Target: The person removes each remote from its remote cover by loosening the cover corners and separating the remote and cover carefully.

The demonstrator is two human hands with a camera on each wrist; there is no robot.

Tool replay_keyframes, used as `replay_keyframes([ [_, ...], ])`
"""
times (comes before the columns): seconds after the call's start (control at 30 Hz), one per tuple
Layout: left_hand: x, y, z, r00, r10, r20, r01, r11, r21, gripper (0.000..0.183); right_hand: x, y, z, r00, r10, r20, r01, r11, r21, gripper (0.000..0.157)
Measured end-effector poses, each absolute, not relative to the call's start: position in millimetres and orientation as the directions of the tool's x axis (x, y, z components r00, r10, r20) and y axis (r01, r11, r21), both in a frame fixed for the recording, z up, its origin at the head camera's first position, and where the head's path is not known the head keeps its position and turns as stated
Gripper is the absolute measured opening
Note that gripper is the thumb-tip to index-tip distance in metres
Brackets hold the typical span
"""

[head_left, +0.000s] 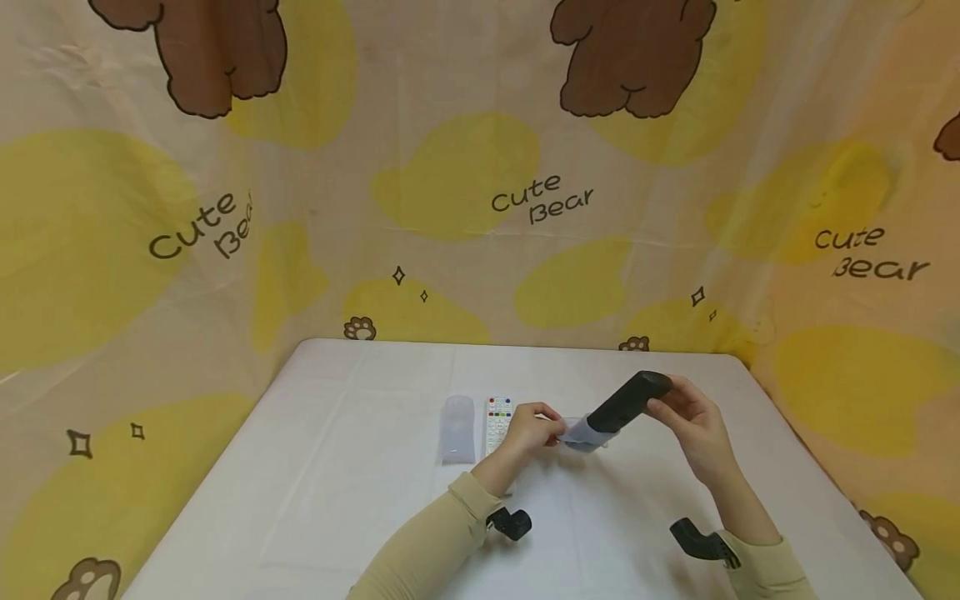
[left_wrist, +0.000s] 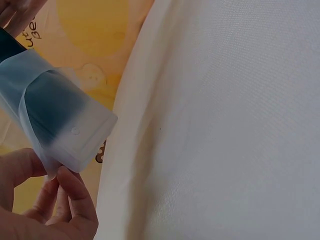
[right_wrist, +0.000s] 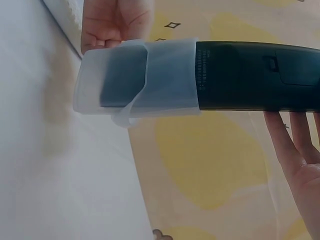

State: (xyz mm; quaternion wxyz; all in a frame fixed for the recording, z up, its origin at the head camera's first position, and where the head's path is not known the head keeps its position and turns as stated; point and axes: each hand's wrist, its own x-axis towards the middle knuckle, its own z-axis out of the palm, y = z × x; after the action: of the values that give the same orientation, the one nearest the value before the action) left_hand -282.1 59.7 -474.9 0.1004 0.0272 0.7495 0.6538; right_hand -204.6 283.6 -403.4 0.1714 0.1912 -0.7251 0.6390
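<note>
A black remote control [head_left: 628, 402] is held tilted above the white table, its lower end inside a translucent silicone sleeve [head_left: 585, 435]. My right hand [head_left: 693, 425] grips the bare upper end between thumb and fingers. In the right wrist view, the remote's back [right_wrist: 235, 75] shows a battery cover, and the sleeve [right_wrist: 170, 75] covers the far end with its edge loosely overlapped. At the sleeve's lower corner my left hand [head_left: 531, 429] pinches the thin edge, as the left wrist view shows with thumb and finger on the sleeve [left_wrist: 75, 130].
On the white table [head_left: 360, 467], a white remote control [head_left: 498, 417] with coloured buttons lies left of the hands, partly behind the left one. Beside it lies another translucent sleeve [head_left: 458, 429]. A patterned curtain [head_left: 450, 192] hangs around the table's back and sides.
</note>
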Motion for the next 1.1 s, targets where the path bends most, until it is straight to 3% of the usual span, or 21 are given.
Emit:
replay_keyframes([
  [1.1, -280.2, 60.7, -473.5, -0.978, 0.167, -0.129, -0.106, 0.14, 0.984, 0.011, -198.0, 301.3, -407.5, -0.858, -0.077, 0.508, -0.511, 0.022, -0.86, 0.029],
])
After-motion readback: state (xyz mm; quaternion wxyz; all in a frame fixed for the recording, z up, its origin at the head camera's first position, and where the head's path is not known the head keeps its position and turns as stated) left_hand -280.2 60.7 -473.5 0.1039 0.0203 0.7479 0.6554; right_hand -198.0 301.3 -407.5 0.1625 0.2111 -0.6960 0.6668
